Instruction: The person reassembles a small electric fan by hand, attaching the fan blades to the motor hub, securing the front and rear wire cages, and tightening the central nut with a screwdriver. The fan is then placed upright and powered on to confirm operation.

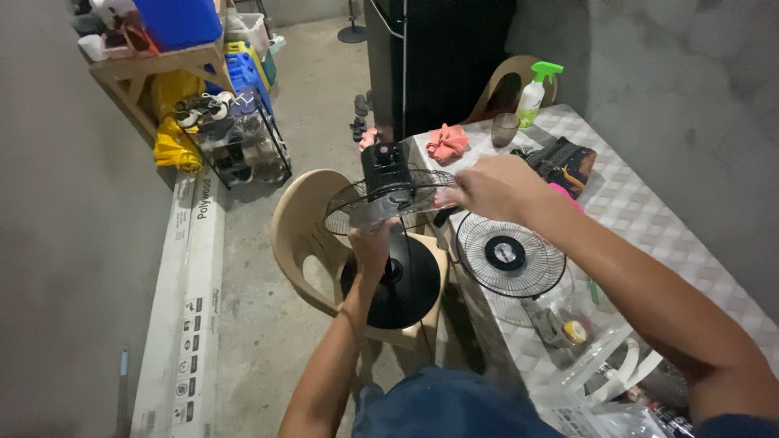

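Head camera is showing you working on a black fan (388, 174) standing on the beige plastic chair (302, 227). Your left hand (372, 246) is gripping its stem below the rear wire guard (349, 203), while your right hand (487, 188) is pinching a translucent blade (398, 207) at the motor. Seating that blade on the shaft likely comes next, calling for a steady stem.

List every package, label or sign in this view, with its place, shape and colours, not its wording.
Long box: flat on the floor along the left wall, white with dark print and small symbols.
Spray bottle: far end of the table, pale body, green trigger; label too small to tell.
Clear bags: near end of the table, see-through plastic with small items inside.
Blue jug: under the wooden shelf, no label visible.
No screens.
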